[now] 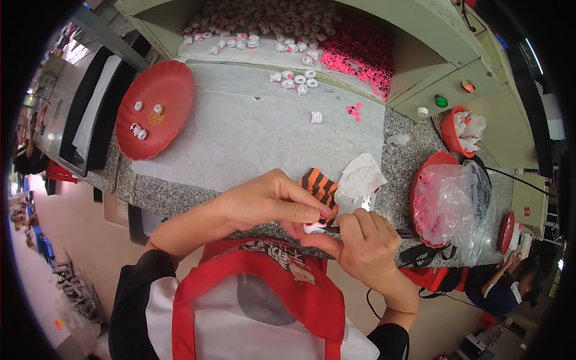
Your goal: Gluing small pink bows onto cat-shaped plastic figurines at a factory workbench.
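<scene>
Close to the table's near edge, my left hand [273,201] pinches a small white rounded piece [313,227] with pink and black marks between thumb and fingers. My right hand [367,240] is closed round a thin dark tool [405,233], whose end meets the white piece; its exact kind cannot be made out. Just beyond my hands lie an orange-and-black striped cloth [322,189] and a crumpled, stained white cloth [361,177]. Farther off, a single white piece [316,117] and a few small pink-and-black parts [354,111] rest on the white paper sheet [234,129].
Under a shelf at the back are many white pieces [264,24] and a pink pile [360,57]. A red scalloped plate [162,90] with several pieces stands left. At right are a red bowl with plastic bags [447,204], a small red basket [451,133] and a person [507,294].
</scene>
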Tool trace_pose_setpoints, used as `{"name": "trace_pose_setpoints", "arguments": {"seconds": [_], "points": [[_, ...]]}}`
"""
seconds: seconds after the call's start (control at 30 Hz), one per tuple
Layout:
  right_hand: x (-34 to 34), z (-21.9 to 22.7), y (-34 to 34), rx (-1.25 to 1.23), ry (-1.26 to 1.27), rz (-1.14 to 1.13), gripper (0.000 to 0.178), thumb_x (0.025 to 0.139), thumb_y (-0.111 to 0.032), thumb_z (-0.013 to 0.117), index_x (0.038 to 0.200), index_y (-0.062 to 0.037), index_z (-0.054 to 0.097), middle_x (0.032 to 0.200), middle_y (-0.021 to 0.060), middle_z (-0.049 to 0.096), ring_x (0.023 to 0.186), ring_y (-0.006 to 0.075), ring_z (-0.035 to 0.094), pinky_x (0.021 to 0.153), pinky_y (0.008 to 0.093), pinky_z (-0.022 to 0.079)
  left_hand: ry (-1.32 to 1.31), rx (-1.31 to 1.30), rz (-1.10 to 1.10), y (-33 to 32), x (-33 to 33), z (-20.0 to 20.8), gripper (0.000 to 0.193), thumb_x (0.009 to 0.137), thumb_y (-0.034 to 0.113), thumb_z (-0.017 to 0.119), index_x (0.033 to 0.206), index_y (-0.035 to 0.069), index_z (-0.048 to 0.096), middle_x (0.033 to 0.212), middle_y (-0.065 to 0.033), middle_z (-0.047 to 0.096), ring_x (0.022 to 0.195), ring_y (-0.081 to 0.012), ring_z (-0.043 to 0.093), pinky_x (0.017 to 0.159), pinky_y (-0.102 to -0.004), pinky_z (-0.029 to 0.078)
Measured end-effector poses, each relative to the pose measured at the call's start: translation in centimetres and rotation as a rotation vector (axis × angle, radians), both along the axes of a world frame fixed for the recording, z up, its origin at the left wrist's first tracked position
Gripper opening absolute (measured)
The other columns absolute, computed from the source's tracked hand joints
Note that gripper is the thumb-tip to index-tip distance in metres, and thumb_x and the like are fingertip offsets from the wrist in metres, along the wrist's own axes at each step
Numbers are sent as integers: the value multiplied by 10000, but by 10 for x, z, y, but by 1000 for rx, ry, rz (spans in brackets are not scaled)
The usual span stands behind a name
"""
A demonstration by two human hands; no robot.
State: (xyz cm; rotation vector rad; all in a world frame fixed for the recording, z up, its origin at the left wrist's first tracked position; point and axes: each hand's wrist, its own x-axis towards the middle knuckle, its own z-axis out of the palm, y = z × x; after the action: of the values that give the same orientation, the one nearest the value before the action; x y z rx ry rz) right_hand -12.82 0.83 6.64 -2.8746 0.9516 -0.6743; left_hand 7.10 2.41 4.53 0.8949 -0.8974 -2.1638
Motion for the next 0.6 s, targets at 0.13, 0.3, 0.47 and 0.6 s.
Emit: {"name": "trace_pose_setpoints", "arguments": {"seconds": [0.13, 0.3, 0.47, 0.6], "points": [[-2, -3, 2, -39, 14, 8, 476, 639, -486, 649, 588, -86, 396, 506, 22, 354, 412, 173, 413, 361, 277, 332, -24, -11, 32, 0, -1, 2, 240, 815, 155, 585, 1012, 21, 610, 813, -73, 613, 699, -119, 588, 625, -232, 507], [-2, -5, 0, -21, -67, -11, 478, 638, -494, 642, 577, -91, 393, 503, 18, 346, 410, 168, 408, 360, 275, 330, -19, -13, 1, 1, -1, 2, 235, 807, 141, 594, 1007, 19, 612, 809, -67, 614, 702, -118, 589, 625, -231, 508], [-2, -2, 0, -15, -21, -1, 478, 634, -502, 639, 583, -90, 403, 504, 15, 347, 410, 166, 408, 360, 273, 328, -40, -23, 18, 0, -1, 2, 233, 807, 142, 595, 1004, 20, 613, 822, -71, 617, 694, -114, 590, 622, -227, 510], [-4, -7, 2, -51, 22, 4, 482, 631, -508, 639, 584, -90, 402, 505, 14, 347, 409, 165, 409, 356, 273, 323, -41, -25, 31, 0, -3, 2, 233, 807, 138, 594, 1006, 19, 612, 828, -73, 617, 704, -113, 590, 621, -224, 510]]}}
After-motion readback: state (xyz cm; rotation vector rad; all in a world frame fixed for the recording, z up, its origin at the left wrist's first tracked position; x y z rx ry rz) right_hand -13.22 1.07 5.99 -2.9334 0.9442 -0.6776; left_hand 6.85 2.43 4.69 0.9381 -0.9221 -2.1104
